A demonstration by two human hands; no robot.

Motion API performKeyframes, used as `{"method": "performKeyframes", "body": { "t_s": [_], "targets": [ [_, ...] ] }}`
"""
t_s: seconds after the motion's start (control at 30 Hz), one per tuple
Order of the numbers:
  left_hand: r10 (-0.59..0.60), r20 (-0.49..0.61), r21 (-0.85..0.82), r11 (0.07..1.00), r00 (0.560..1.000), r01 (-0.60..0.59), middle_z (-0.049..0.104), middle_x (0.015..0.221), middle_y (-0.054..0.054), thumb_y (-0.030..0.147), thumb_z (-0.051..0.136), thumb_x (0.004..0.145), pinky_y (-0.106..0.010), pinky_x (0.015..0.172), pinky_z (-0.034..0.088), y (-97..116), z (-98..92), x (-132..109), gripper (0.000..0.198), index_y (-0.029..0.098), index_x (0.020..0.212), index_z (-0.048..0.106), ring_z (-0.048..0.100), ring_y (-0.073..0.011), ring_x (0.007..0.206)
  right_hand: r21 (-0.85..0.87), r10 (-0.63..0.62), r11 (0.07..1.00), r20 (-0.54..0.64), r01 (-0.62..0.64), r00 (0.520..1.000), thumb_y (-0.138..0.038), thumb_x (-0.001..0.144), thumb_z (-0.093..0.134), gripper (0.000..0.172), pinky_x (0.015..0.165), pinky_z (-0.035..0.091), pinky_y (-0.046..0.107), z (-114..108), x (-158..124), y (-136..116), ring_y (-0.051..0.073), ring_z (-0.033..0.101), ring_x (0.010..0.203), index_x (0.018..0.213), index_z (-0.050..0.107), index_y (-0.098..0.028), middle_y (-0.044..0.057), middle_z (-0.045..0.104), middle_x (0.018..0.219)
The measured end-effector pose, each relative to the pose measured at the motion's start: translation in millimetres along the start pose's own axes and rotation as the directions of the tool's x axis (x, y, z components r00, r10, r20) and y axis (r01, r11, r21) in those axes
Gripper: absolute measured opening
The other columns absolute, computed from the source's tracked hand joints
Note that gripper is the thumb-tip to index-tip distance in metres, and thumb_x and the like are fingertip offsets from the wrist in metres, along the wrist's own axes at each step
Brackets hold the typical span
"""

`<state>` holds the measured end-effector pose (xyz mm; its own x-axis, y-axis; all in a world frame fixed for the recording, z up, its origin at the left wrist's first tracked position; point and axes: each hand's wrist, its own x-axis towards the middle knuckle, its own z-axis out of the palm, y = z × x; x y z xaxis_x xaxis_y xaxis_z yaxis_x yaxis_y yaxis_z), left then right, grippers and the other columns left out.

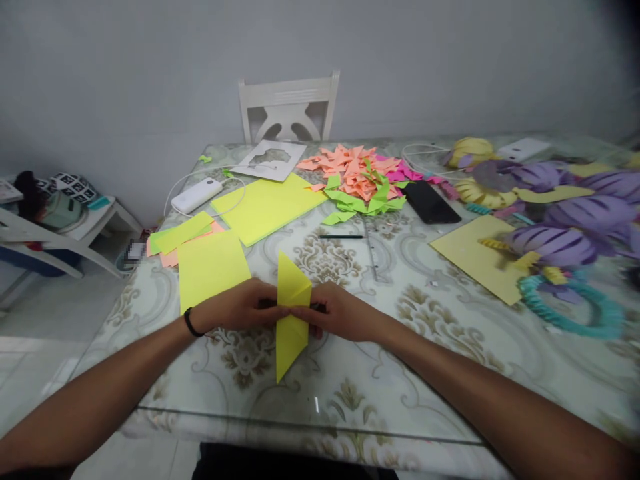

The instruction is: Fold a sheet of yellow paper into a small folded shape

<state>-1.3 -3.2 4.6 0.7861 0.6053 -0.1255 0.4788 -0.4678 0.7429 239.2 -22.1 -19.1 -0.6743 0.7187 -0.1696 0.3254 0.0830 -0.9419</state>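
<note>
While left hand (pixel 240 310) and right hand (pixel 340 313) pinch its waist, fingers closed, from nine and three o'clock, the folded yellow paper (pixel 291 283) sits near the six o'clock edge of the table (pixel 350 393). Judged risk: uneven pressure could skew the crease.

Two hands meet at centre frame, the left hand (pixel 235 310) and the right hand (pixel 343 315), on one folded yellow paper (pixel 291 288). One white chair (pixel 289 107) at upper centre. One power bank (pixel 197 195), one black phone (pixel 431 202), one pencil (pixel 341 237), one clear ruler (pixel 371 252), one teal paper ring (pixel 570 325) at right.
</note>
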Motion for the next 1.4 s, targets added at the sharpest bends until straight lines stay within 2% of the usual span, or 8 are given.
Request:
{"method": "performKeyframes", "body": {
  "t_s": [0.17,0.37,0.6,0.77,0.87,1.03,1.27,1.4],
  "targets": [
    [-0.02,-0.005,-0.08,0.997,1.0,0.019,0.06,0.07,0.001,0.048,0.053,0.1,-0.024,0.059,0.04,1,0.9,0,0.041,0.013,0.086,0.069,0.049,-0.012,0.062,0.0,-0.004,1.0,0.014,0.004,1.0,-0.06,0.093,0.063,0.047,0.051,0.052,0.022,0,0,2,0.015,0.067,0.056,0.088,0.073,-0.014,0.003,0.07,0.068],
    [-0.03,-0.055,-0.228,0.974,0.998,0.017,0.07,0.098,-0.004,0.041,0.052,0.102,-0.026,0.07,0.045,0,0.5,1,0.031,0.016,0.114,0.067,0.059,-0.0164,0.08,0.165,0.017,0.986,0.006,-0.018,1.0,-0.064,0.091,0.063,0.05,0.052,0.055,0.024,-4,4,5,0.015,0.068,0.056,0.091,0.073,-0.015,0.004,0.073,0.072],
    [-0.092,-0.123,-0.332,0.942,0.988,0.046,0.05,0.072,0.004,0.042,0.055,0.1,-0.023,0.057,0.035,-4,3.0,3,0.027,0.017,0.09,0.056,0.044,-0.011,0.063,0.324,0.051,0.945,-0.004,-0.047,0.999,-0.069,0.083,0.069,0.056,0.05,0.056,0.024,-6,8,9,0.014,0.067,0.053,0.089,0.071,-0.013,0.005,0.073,0.074],
    [-0.084,-0.236,-0.489,0.871,0.968,-0.044,0.045,0.071,0.007,0.039,0.06,0.099,-0.02,0.052,0.031,-5,10.8,4,0.024,0.023,0.104,0.042,0.042,-0.0091,0.057,0.299,0.05,0.953,-0.006,-0.046,0.999,-0.07,0.084,0.067,0.056,0.048,0.054,0.023,-5,7,9,0.013,0.066,0.051,0.088,0.07,-0.014,0.005,0.073,0.074],
    [-0.067,-0.261,-0.431,0.901,0.963,-0.054,0.05,0.077,0.005,0.034,0.063,0.097,-0.02,0.053,0.036,-5,13.5,4,0.028,0.023,0.115,0.044,0.048,-0.0094,0.061,0.231,0.036,0.972,-0.01,-0.033,0.999,-0.068,0.087,0.065,0.053,0.048,0.053,0.022,-4,5,6,0.014,0.067,0.052,0.085,0.069,-0.015,0.003,0.072,0.07],
    [-0.004,-0.31,-0.254,0.964,0.951,-0.078,0.054,0.112,-0.005,0.028,0.063,0.096,-0.022,0.065,0.048,-3,14.4,6,0.023,0.021,0.117,0.057,0.058,-0.0095,0.077,0.139,-0.009,0.99,-0.014,0.011,1.0,-0.064,0.09,0.064,0.049,0.049,0.049,0.021,-4,4,3,0.013,0.066,0.053,0.083,0.068,-0.016,0.001,0.068,0.064],
    [0.046,-0.332,-0.164,0.981,0.942,-0.105,0.059,0.128,-0.01,0.033,0.063,0.098,-0.024,0.067,0.052,-3,13.1,5,0.03,0.022,0.126,0.06,0.061,-0.0135,0.086,0.156,-0.073,0.985,0.003,0.072,0.997,-0.059,0.09,0.068,0.043,0.054,0.052,0.023,-5,5,7,0.014,0.066,0.057,0.094,0.066,-0.017,0.002,0.07,0.079],
    [0.125,-0.373,-0.092,0.981,0.919,-0.171,0.065,0.13,-0.012,0.031,0.062,0.098,-0.033,0.089,0.053,-1,11.2,6,0.031,0.022,0.128,0.064,0.062,-0.0224,0.115,0.18,-0.095,0.979,0.012,0.092,0.995,-0.062,0.092,0.062,0.046,0.055,0.053,0.025,-6,5,8,0.014,0.066,0.057,0.097,0.065,-0.017,0.003,0.071,0.082]
  ]
}}
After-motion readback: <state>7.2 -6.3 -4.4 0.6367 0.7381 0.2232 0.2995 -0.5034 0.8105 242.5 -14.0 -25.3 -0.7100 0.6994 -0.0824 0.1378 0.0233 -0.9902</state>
